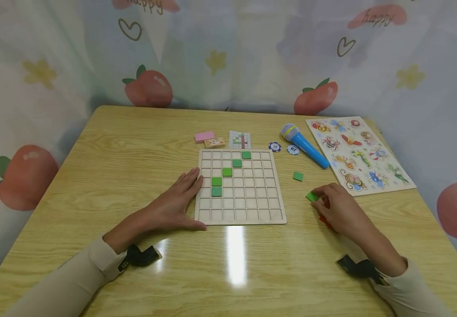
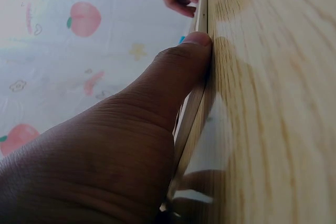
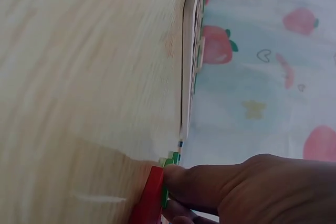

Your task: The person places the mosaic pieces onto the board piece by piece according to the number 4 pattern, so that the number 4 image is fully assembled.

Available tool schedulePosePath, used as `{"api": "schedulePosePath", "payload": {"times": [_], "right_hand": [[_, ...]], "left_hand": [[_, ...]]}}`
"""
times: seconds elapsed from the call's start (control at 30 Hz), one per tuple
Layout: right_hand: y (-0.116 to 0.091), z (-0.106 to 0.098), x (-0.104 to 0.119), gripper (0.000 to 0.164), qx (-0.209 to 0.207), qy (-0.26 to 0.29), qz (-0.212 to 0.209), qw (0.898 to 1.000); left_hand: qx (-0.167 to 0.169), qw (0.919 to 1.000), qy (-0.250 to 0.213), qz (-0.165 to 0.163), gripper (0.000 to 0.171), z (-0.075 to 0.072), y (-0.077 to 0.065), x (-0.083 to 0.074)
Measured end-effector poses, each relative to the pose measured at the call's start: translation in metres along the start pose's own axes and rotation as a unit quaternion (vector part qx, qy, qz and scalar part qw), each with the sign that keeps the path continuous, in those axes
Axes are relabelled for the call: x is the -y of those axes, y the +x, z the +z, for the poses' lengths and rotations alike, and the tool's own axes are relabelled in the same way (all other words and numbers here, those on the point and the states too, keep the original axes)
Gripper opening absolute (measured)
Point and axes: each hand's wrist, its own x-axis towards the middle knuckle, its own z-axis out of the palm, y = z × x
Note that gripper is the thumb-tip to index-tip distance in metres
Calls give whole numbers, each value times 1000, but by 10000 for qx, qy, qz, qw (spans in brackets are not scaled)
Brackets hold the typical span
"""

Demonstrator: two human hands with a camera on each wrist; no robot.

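A square wooden grid board (image 1: 246, 204) lies on the table with several green tiles (image 1: 227, 172) set in its cells in a slanting line. My left hand (image 1: 171, 203) rests along the board's left side, fingers straight and thumb at the front left corner. In the left wrist view that thumb (image 2: 181, 59) presses against the board's edge. To the right of the board, my right hand (image 1: 341, 209) pinches a green square tile (image 1: 311, 197) between thumb and fingers. Red pieces (image 1: 325, 221) lie under this hand, partly hidden; one red piece (image 3: 149, 195) also shows beside the thumb in the right wrist view.
Another green tile (image 1: 298, 176) lies between board and right hand. Behind the board are a pink block (image 1: 204, 137), a small patterned box (image 1: 214, 143), a pattern card (image 1: 240, 139) and two chips (image 1: 274, 146). A blue toy microphone (image 1: 307, 147) and an insect picture board (image 1: 361, 154) lie back right.
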Motion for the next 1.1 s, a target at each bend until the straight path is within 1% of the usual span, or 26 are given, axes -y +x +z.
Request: {"api": "schedulePosePath", "payload": {"times": [0.2,0.33,0.37,0.5,0.63,0.73,0.9,1.0,1.1], "right_hand": [[3,1,4,27,-28,50,-142,9999],[7,-3,16,25,-41,137,-346,9993],[9,-4,22,25,-31,172,-424,9989],[23,-8,51,24,93,367,-1004,9942],[40,-2,83,25,285,420,-1709,9840],[53,5,106,25,463,417,-2078,9762],[73,18,135,21,842,454,-2287,9688],[83,28,146,17,989,406,-2427,9642],[89,36,153,15,1065,290,-2622,9587]], "left_hand": [[-30,10000,-5,12,136,0,-2,1],[3,10000,-5,20,136,0,-2,1],[-2,10000,-12,22,136,0,-2,2],[-30,10000,-39,29,136,2,-2,1],[-10,10000,-90,11,137,2,-3,0],[-3,10000,-93,16,137,2,-2,-1],[-15,10000,-23,12,137,1,-2,-2],[-14,10000,-22,-20,136,0,-2,-2],[-25,10000,-65,-12,136,-1,-3,-3]]}}
